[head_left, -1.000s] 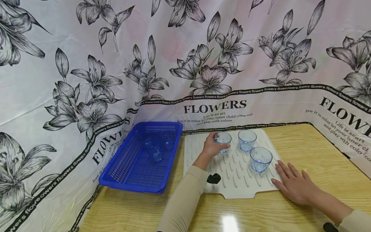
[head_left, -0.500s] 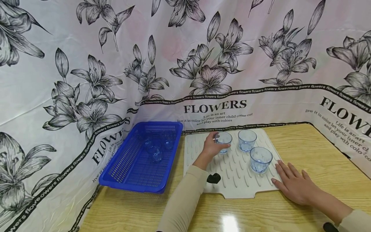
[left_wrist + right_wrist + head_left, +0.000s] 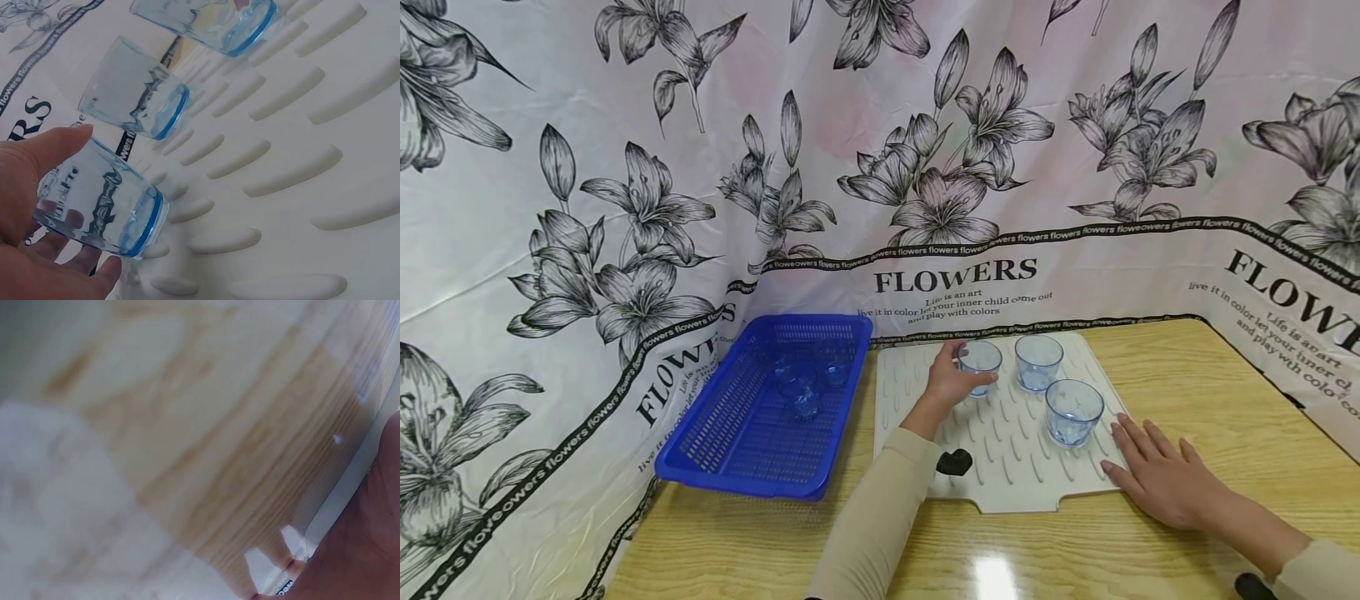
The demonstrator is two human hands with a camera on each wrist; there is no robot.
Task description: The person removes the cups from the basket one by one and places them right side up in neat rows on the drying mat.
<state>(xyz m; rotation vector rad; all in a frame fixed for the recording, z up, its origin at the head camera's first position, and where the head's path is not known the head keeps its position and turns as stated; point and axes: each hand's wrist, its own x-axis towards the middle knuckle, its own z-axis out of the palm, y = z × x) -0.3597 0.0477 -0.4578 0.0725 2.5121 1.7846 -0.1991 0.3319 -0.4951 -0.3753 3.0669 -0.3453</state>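
Note:
My left hand grips a clear bluish drinking glass, thumb on the near side and fingers around the far side. The glass stands upright at the back of a white ridged draining mat. To its right on the mat are two more such glasses, one at the back and one nearer. My right hand rests palm down, fingers spread, on the table, with its thumb and fingertips at the mat's right edge. In the right wrist view only part of the palm and thumb side shows.
On the left stands a blue plastic basket holding several clear glasses. The wooden table runs around the mat. Behind and at both sides hangs a flower-printed cloth, close to the mat's back edge.
The glass in my left hand has shifted very slightly to the right on the mat. My right hand and the other glasses stay in place.

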